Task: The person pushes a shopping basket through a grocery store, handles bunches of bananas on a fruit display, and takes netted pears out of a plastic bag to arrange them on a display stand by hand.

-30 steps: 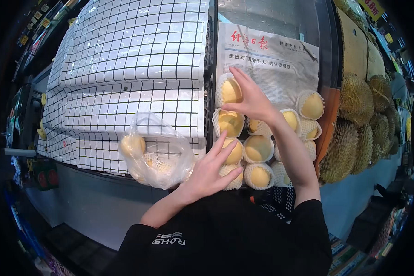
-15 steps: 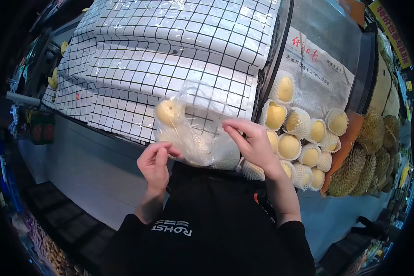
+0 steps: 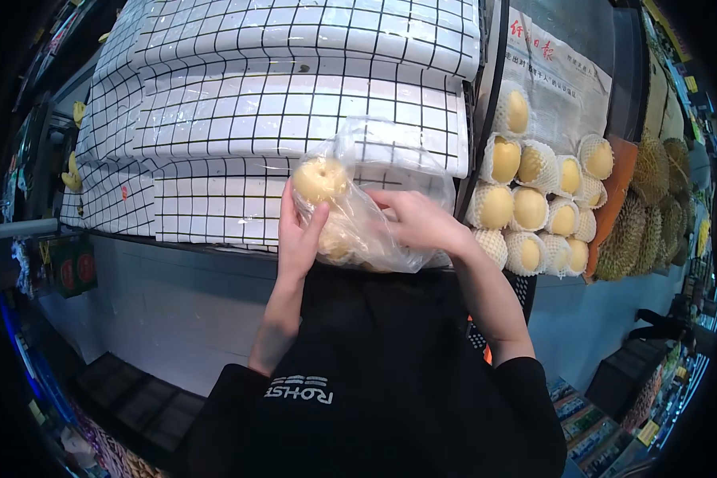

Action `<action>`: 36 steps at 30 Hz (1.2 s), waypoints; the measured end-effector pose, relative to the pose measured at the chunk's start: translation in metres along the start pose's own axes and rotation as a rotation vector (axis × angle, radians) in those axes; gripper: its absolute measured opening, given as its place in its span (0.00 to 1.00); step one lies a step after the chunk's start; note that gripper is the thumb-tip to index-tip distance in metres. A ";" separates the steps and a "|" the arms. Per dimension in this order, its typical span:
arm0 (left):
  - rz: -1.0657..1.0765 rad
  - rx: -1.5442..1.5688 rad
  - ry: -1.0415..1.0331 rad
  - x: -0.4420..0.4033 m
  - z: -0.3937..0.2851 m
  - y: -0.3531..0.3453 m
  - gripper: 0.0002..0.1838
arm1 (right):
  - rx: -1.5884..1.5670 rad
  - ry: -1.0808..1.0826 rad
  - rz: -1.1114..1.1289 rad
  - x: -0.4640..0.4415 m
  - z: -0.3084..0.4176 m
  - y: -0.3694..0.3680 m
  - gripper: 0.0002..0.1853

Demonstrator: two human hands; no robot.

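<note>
A clear plastic bag with several yellow pears in it rests at the front edge of the display. One round pear shows its dimpled end at the upper left of the bag. My left hand is closed around the bag's left side, thumb in front, against the pears. On the other side, my right hand has its fingers bent at the bag's plastic; the fingertips are partly hidden by the film.
Stepped shelves under a white checked cloth lie ahead. To the right, pears in foam nets sit in rows before a newspaper. Beyond a wooden divider are several durians.
My left hand has come in from beside the bag and closed on its side. My right hand has moved to the bag's plastic. The whole view has shifted slightly.
</note>
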State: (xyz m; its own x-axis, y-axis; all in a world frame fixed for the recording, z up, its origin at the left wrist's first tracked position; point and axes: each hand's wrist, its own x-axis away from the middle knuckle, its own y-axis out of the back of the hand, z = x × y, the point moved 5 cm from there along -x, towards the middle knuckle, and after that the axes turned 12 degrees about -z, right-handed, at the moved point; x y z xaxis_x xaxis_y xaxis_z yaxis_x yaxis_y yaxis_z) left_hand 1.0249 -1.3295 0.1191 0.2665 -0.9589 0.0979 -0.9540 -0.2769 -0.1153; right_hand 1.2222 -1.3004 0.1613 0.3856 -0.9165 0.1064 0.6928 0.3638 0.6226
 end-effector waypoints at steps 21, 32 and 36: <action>0.284 0.122 0.181 -0.011 0.034 0.013 0.34 | 0.122 -0.138 0.286 -0.008 0.000 -0.003 0.29; 0.112 0.291 0.266 -0.008 0.039 0.010 0.31 | 0.066 -0.094 0.187 -0.020 0.032 -0.033 0.47; 0.144 0.410 0.194 -0.007 0.023 0.005 0.32 | 0.172 0.141 0.018 -0.012 0.033 -0.039 0.42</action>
State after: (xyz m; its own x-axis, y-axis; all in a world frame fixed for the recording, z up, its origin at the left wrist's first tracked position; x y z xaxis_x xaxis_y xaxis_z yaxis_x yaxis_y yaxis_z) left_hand 1.0216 -1.3259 0.0950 0.0678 -0.9706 0.2311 -0.8357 -0.1818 -0.5183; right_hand 1.1703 -1.3086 0.1614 0.4865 -0.8735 0.0166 0.5759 0.3350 0.7458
